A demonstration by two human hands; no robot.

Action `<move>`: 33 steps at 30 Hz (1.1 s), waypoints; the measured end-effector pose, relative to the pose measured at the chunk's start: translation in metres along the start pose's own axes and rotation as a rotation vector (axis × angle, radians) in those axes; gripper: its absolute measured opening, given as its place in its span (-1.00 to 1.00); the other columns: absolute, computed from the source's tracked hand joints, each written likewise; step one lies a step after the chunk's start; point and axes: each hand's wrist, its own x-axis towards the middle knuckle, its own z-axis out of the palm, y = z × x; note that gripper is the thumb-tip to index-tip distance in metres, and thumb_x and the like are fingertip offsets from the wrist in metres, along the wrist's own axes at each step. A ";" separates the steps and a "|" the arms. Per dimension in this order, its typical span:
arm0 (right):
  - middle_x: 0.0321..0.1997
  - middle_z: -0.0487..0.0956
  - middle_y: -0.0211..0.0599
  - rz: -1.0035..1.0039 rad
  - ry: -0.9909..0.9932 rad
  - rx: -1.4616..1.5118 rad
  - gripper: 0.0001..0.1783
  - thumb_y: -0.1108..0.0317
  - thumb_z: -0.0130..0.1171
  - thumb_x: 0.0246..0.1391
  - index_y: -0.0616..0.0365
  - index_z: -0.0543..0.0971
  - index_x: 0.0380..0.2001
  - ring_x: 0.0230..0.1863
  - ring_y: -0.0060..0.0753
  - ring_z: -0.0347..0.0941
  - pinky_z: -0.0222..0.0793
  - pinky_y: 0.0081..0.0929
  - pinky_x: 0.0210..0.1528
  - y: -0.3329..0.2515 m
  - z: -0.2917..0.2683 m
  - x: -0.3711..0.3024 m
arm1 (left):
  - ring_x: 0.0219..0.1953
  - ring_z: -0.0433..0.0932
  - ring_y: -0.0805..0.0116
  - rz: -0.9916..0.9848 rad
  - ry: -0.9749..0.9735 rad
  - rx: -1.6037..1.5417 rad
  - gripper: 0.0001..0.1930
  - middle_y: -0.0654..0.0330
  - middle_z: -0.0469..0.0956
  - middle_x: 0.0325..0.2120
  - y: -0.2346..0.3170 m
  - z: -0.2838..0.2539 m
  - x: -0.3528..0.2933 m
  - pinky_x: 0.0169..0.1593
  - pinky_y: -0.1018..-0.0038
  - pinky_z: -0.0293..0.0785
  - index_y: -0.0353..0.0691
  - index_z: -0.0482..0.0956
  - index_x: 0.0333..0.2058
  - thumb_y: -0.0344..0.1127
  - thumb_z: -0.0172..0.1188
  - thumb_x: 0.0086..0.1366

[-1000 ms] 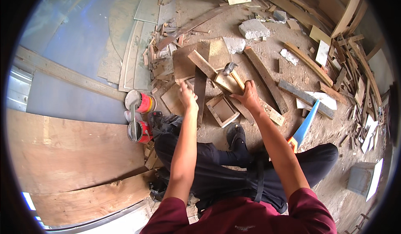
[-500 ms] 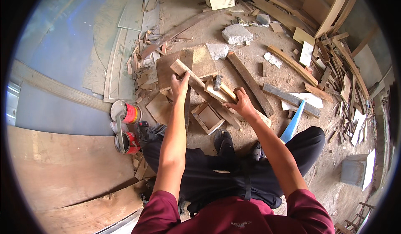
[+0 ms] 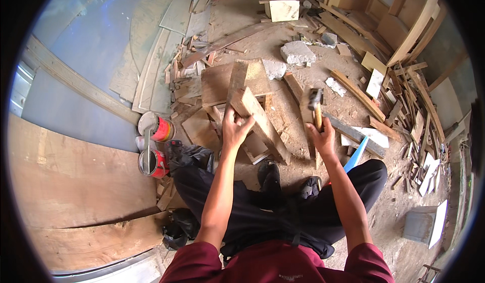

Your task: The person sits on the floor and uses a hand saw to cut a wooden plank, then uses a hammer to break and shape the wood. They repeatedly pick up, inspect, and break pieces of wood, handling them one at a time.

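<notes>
free: bare dirt right of hammer (image 3: 316, 106); blocked: scrap wood (image 3: 399, 96) right, red cans (image 3: 157, 144) left

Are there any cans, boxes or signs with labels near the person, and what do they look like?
Upper tin can: on the ground left of the person's left knee, round, red label, pale top.
Lower tin can: just below it, round, red side, open, a stick standing in it.
No signs or screens show.
</notes>
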 end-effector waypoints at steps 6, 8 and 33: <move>-0.36 0.49 -0.45 -0.011 0.092 0.337 -0.61 0.25 0.31 0.13 0.31 0.48 -0.11 -0.30 -0.64 0.35 0.34 -0.60 -0.23 -0.015 -0.027 -0.010 | -0.10 0.55 0.37 -0.058 -0.299 -0.511 -0.29 0.15 0.54 -0.12 0.031 0.014 -0.020 -0.01 0.48 0.49 -0.38 0.36 0.11 -0.27 0.51 0.02; -0.33 0.48 -0.43 0.000 0.075 0.401 -0.60 0.24 0.30 0.14 0.28 0.45 -0.10 -0.31 -0.64 0.34 0.33 -0.61 -0.23 -0.020 -0.035 -0.015 | -0.09 0.54 0.40 -0.165 -0.472 -0.364 -0.26 0.15 0.55 -0.13 0.034 0.018 -0.013 0.02 0.45 0.49 -0.41 0.36 0.10 -0.25 0.53 0.01; 0.09 0.43 -0.21 -0.742 -0.617 -0.699 -0.43 0.33 0.30 -0.05 -0.26 0.51 0.12 0.16 -0.13 0.37 0.30 -0.17 0.23 -0.157 -0.177 0.028 | -0.59 0.13 0.62 -0.039 -0.376 0.116 -0.21 0.41 0.17 -0.69 0.082 0.075 -0.035 -0.50 0.57 0.12 -0.35 0.41 0.14 -0.14 0.50 -0.06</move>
